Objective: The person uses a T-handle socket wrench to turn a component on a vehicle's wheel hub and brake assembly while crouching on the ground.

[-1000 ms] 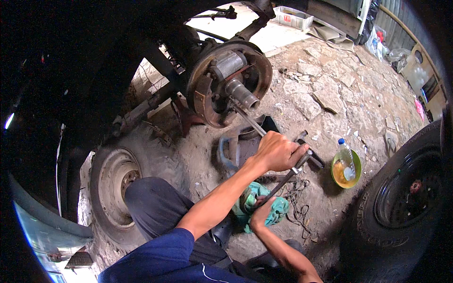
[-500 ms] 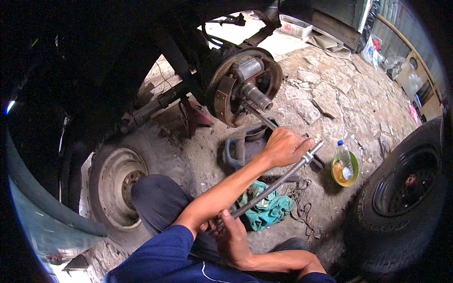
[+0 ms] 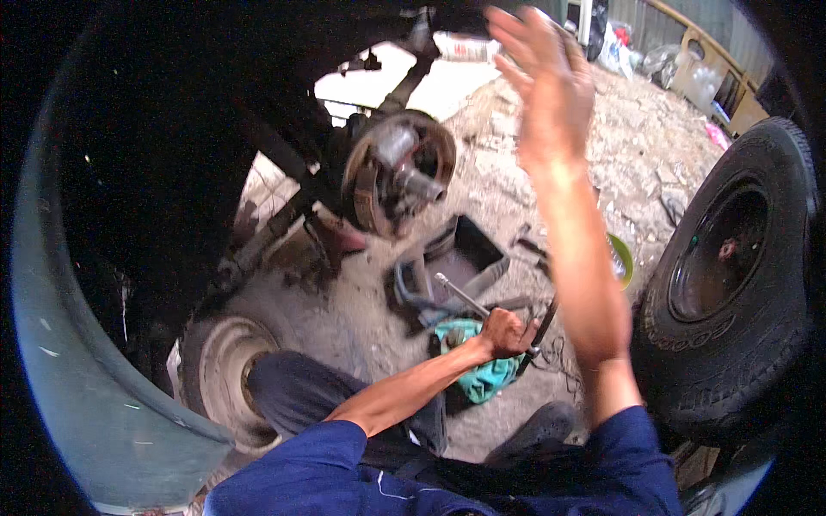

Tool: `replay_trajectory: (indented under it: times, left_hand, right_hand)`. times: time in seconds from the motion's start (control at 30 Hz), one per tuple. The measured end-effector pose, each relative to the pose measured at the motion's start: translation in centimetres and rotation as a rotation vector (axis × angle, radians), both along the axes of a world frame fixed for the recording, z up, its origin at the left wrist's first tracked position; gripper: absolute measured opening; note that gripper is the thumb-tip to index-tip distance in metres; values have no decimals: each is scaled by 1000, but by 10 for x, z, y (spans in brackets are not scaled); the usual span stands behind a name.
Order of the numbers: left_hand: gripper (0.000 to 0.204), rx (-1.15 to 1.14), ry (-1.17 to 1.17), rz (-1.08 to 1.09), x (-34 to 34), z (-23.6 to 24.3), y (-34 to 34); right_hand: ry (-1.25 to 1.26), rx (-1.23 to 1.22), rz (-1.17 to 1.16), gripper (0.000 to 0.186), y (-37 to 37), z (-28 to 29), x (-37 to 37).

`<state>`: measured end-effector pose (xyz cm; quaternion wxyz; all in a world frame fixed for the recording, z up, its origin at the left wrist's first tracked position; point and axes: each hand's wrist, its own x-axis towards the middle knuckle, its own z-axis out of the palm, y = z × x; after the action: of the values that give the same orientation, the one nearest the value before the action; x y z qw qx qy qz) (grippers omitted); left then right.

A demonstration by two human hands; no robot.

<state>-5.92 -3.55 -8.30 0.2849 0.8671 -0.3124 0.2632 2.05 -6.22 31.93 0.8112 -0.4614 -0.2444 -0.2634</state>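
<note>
My left hand [image 3: 506, 334] is wrapped around a socket wrench [image 3: 465, 296], a long steel shaft with a dark cross bar at its near end. Its silver tip points up and left, free of the wheel hub [image 3: 422, 182]. Below that hand lies a crumpled teal cloth [image 3: 486, 383]. Raised high at upper right, my right hand [image 3: 551, 95] is empty, blurred by motion, with its fingers apart. The exposed brake assembly [image 3: 366, 196] surrounds the hub, with rusty shoes and a bare metal spindle sticking out.
A dark open oil pan [image 3: 488, 273] sits on the ground beneath the hub. One tire [image 3: 697, 378] stands at right; a wheel with a pale rim [image 3: 225, 361] is at left. My right forearm partly hides a green bowl [image 3: 623, 261]. A vehicle panel [image 3: 103, 430] curves along the left.
The wrench has come away from the hub, lowered toward me in my left hand. My right hand has let go of its bar and swung up to the upper right. The view has shifted.
</note>
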Motion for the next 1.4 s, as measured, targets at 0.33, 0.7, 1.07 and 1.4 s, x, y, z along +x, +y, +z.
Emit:
replay_trajectory:
  times: [0.33,0.7,1.07,1.4]
  left_hand:
    - [59,363,223,-250,33,84,-31]
    - [45,418,324,-124,39,98,-7]
    - [40,640,533,-39,41,181,25]
    - [37,492,282,20,41,192,47]
  right_hand:
    - [139,-1717,-168,65,-154,-116,-12]
    - [301,-2321,554,84,-158,-224,12]
    - [110,-1743,248,133,-117,-225,-41]
    - [-114,-1155,-62,100,-86,-299,-35]
